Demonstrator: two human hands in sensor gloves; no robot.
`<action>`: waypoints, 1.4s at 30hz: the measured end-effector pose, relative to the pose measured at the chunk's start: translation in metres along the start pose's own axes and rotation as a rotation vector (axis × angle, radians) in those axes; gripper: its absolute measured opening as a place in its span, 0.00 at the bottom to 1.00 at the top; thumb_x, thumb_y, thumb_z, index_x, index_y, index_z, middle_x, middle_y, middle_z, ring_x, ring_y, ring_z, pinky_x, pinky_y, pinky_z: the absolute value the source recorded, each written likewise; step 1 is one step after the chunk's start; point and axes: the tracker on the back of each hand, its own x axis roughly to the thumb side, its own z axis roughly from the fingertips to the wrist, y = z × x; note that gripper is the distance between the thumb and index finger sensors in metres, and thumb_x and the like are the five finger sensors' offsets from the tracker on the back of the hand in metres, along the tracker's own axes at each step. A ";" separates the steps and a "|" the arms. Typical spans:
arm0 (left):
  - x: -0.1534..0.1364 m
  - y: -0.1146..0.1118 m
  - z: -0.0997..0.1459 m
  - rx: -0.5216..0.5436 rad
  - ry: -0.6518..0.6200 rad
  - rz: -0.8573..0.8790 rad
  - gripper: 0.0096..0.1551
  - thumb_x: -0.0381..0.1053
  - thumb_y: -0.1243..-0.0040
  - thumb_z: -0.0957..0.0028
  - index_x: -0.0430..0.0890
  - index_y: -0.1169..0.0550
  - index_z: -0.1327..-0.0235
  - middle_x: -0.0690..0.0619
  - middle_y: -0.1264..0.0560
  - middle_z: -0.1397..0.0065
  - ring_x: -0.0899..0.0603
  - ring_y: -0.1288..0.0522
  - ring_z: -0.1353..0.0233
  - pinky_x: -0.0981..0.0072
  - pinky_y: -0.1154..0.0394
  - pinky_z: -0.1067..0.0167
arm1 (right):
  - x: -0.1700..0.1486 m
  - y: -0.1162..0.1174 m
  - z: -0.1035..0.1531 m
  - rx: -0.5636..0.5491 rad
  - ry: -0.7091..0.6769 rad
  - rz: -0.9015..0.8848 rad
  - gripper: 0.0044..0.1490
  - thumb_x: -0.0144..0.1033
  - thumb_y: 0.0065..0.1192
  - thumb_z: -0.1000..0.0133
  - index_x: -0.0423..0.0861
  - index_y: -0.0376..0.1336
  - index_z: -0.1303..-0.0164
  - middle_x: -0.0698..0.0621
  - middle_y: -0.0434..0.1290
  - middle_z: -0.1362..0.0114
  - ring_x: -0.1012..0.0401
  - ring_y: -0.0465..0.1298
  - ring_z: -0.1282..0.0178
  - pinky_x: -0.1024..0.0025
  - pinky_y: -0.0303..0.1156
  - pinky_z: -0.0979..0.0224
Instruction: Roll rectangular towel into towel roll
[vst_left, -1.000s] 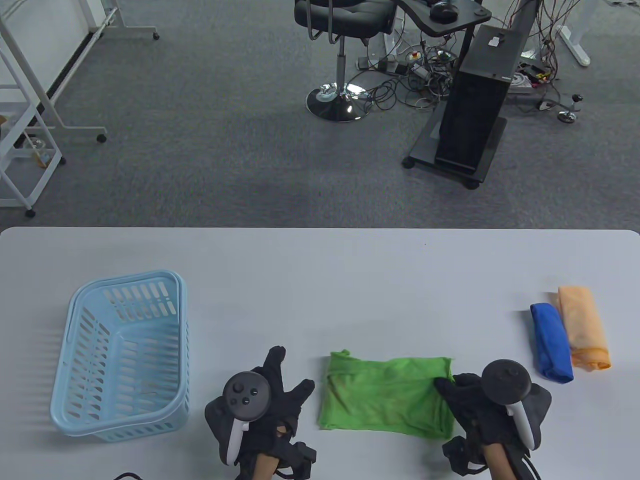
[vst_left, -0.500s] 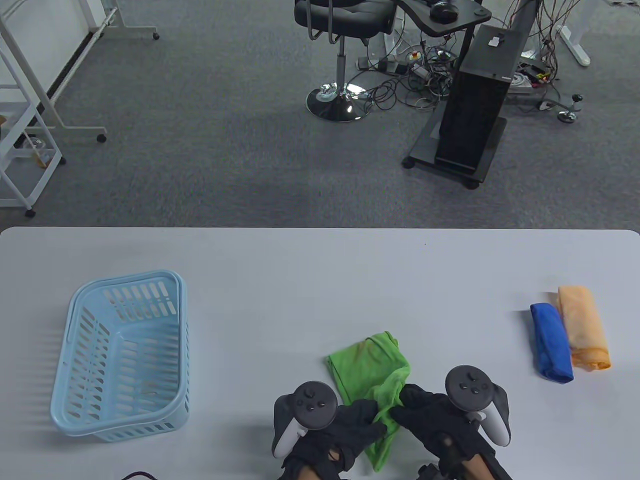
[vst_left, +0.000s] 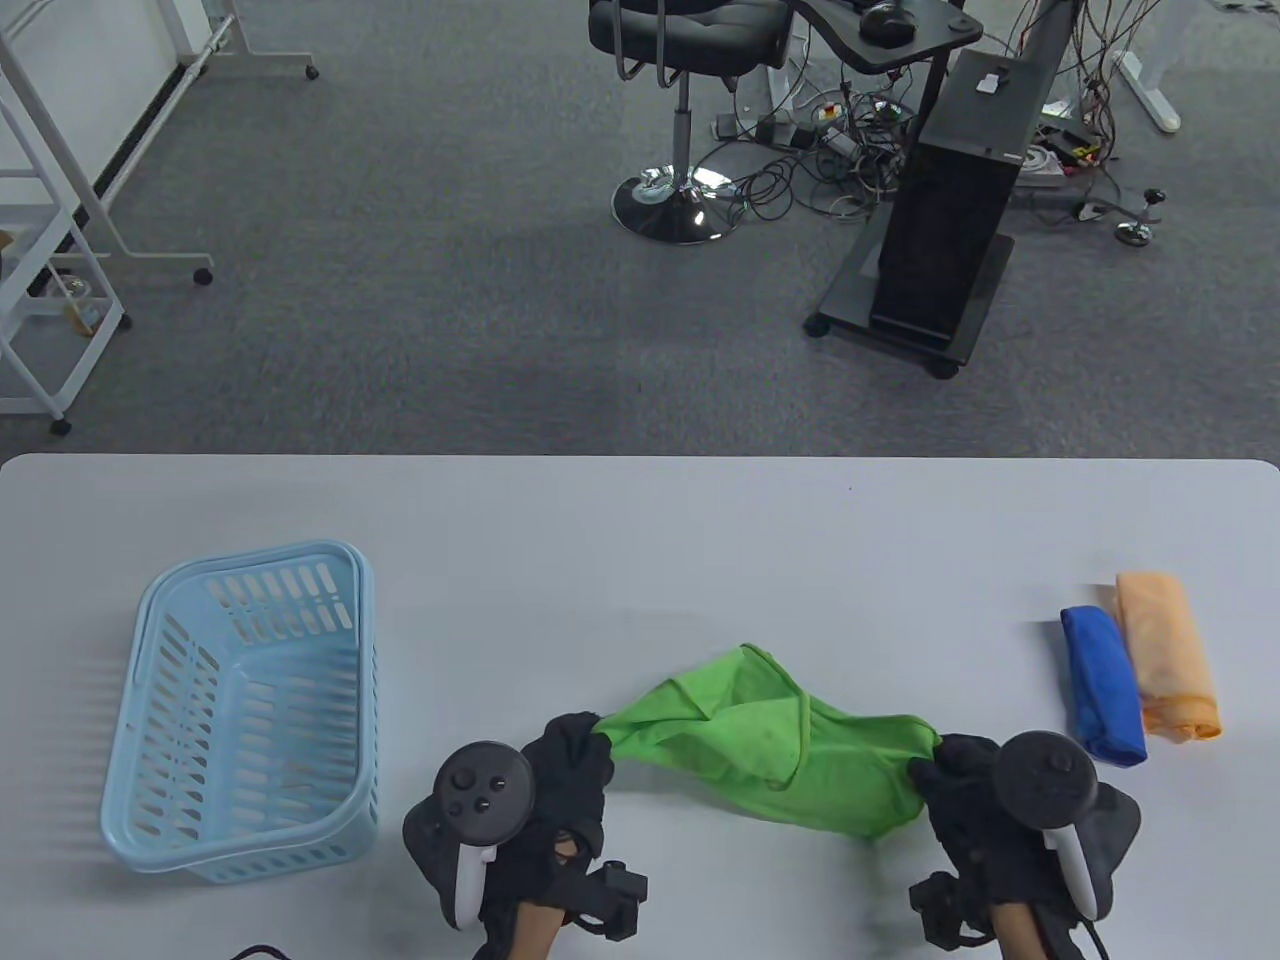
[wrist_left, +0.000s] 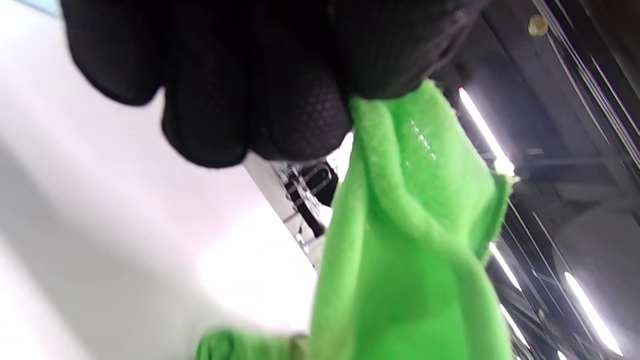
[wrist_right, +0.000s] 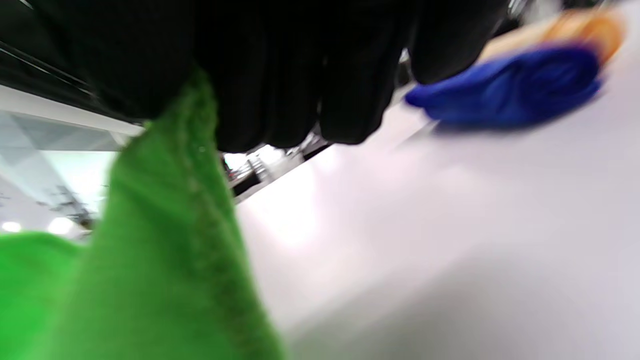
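A bright green towel (vst_left: 770, 745) hangs stretched between my two hands, lifted off the white table (vst_left: 640, 540) near its front edge. My left hand (vst_left: 575, 745) grips the towel's left end; in the left wrist view the gloved fingers (wrist_left: 280, 115) close on the green cloth (wrist_left: 410, 240). My right hand (vst_left: 950, 770) grips the right end; in the right wrist view the fingers (wrist_right: 280, 75) clamp the cloth (wrist_right: 165, 240). The middle of the towel sags in loose folds.
A light blue plastic basket (vst_left: 245, 710) stands at the left. A rolled blue towel (vst_left: 1100, 685) and a rolled orange towel (vst_left: 1165, 655) lie side by side at the right; the blue roll also shows in the right wrist view (wrist_right: 505, 92). The table's front edge is close below my hands.
The towel lay flat, then both hands met at its front corner. Now the hands have moved apart, lifting and stretching the towel between them.
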 end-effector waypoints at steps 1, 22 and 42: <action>-0.001 0.005 0.000 0.039 0.001 -0.058 0.24 0.51 0.36 0.55 0.42 0.14 0.50 0.46 0.11 0.56 0.36 0.14 0.49 0.38 0.24 0.46 | -0.004 -0.003 -0.002 -0.051 0.026 0.077 0.28 0.45 0.69 0.64 0.41 0.78 0.62 0.47 0.75 0.38 0.49 0.77 0.36 0.42 0.65 0.30; -0.005 -0.006 -0.002 -0.084 -0.031 -0.618 0.26 0.45 0.35 0.54 0.56 0.17 0.40 0.49 0.16 0.35 0.32 0.25 0.29 0.32 0.33 0.34 | 0.043 0.072 0.018 0.446 -0.344 0.393 0.43 0.50 0.62 0.59 0.58 0.61 0.30 0.49 0.49 0.19 0.47 0.55 0.19 0.38 0.51 0.22; 0.051 -0.032 -0.041 -0.091 -0.032 -1.246 0.22 0.53 0.33 0.60 0.59 0.13 0.52 0.51 0.14 0.48 0.38 0.21 0.32 0.36 0.32 0.33 | 0.010 0.063 0.002 0.448 0.007 0.441 0.40 0.54 0.60 0.58 0.49 0.70 0.37 0.44 0.62 0.24 0.45 0.65 0.25 0.38 0.56 0.25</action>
